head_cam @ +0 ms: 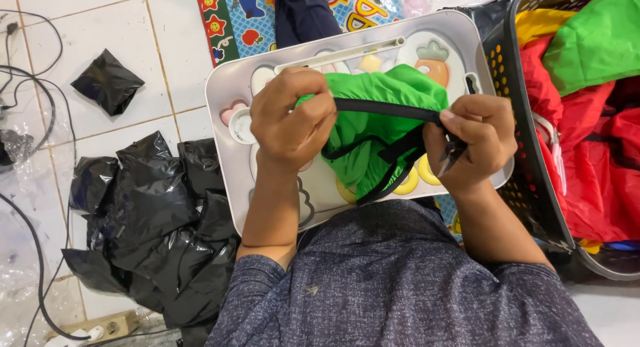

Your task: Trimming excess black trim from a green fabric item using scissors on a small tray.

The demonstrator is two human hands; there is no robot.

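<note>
A bright green fabric bag [377,130] with black trim and a black strap is bunched between my two hands above a grey lap tray [223,100]. My left hand [292,120] grips the left side of the green fabric. The black strap is stretched taut between that hand and my right hand [475,144], which pinches its other end near a small dark clip. The tray has cartoon pictures on its white surface, partly hidden by the bag and my hands.
A black perforated basket [527,180] at the right holds red, green and yellow fabric bags [593,140]. Black plastic bags [150,220] lie heaped on the white tiled floor at the left, another small one [107,82] farther off. Cables [33,107] and a power strip [100,327] lie along the left edge. A colourful mat [233,17] lies beyond the tray.
</note>
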